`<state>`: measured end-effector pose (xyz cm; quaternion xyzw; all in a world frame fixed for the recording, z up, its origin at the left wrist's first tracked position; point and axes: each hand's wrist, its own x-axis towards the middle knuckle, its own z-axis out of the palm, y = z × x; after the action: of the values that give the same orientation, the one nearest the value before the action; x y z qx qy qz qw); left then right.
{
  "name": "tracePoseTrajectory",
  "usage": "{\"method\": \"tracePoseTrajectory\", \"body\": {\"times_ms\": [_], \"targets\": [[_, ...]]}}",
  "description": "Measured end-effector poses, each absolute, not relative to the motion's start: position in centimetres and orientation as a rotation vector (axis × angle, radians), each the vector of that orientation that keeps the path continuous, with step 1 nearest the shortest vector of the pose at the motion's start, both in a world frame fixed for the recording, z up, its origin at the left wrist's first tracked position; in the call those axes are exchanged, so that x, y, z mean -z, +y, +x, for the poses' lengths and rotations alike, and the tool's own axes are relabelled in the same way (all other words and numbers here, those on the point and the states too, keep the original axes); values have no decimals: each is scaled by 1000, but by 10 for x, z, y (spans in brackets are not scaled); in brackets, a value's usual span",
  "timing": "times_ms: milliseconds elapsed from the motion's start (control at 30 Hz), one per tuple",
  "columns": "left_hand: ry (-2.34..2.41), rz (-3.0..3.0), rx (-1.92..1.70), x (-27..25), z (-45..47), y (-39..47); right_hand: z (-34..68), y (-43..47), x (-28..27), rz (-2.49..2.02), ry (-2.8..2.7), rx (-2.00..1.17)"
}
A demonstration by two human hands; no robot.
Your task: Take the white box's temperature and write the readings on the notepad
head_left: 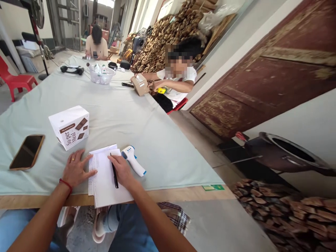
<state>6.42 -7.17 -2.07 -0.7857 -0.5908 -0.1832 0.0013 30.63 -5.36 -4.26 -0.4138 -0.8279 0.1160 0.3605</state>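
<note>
Sheets of white paper [105, 190] lie at the table's near edge, with lines of handwriting down their left side. My left hand [76, 168] is spread flat, its thumb and a finger resting on the paper's left margin. A black pen [114, 175] is gripped in my right hand [121, 170], which rests on the sheet's right side. Just right of that hand lies a white and blue infrared thermometer [133, 161]. Beyond my left hand stands a white "Su-per Meal" box [69, 126]. A phone in a brown case [27, 152] lies at the far left, screen up.
Across the cloth-covered table [110, 115], one person [178, 75] holds a cardboard box [140, 84] and a yellow tape measure [162, 90]. Another person [96, 45] sits at the far end. A clear plastic basket [102, 77] with bottles stands midway. Stacked firewood [283, 210] lies right of the table.
</note>
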Motion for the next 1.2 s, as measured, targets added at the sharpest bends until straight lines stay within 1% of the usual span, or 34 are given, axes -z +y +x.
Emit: {"method": "tracePoseTrajectory", "body": {"times_ms": [200, 767, 1200], "targets": [[-1827, -2459, 563, 26, 59, -70, 306, -49, 57, -1043, -2073, -257], [-1785, -2434, 658, 37, 52, -65, 301, -48, 52, -1018, -2031, -267], [-1775, -2432, 606, 35, 51, -64, 301, -48, 52, -1039, -2024, -266]]}}
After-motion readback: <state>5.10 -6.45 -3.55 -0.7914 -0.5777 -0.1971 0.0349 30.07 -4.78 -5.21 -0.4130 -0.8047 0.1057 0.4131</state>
